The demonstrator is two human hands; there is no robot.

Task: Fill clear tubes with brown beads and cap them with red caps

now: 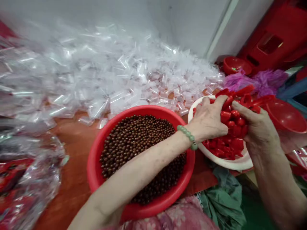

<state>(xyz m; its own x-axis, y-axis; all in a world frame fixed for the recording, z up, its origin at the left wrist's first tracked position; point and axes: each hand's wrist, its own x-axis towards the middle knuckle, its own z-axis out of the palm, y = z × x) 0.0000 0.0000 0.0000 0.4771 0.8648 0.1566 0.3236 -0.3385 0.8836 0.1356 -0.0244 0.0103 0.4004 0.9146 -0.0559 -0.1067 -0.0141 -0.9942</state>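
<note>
Orange tabletop [73,150], red pieces [236,129] between both hands [208,118] [261,131].

Single head-worn view, looking forward and down across tabletop [72,137] toward wall [187,22]. Close range: red basin [94,163] near centre, hands [209,117] right of it, forearms [136,169] entering from below. Upper left blurred; depth there hard to judge.

Counter [72,143] had an orange-red surface, exposed in a strip left of centre. A broad heap of clear plastic tubes [122,95] covered the back; a few lay loose nearer the front. A red basin [93,166] stood mid-counter, a white basin [240,164] just beside it, right. Crumpled clear packaging [48,179] lay at left.
</note>
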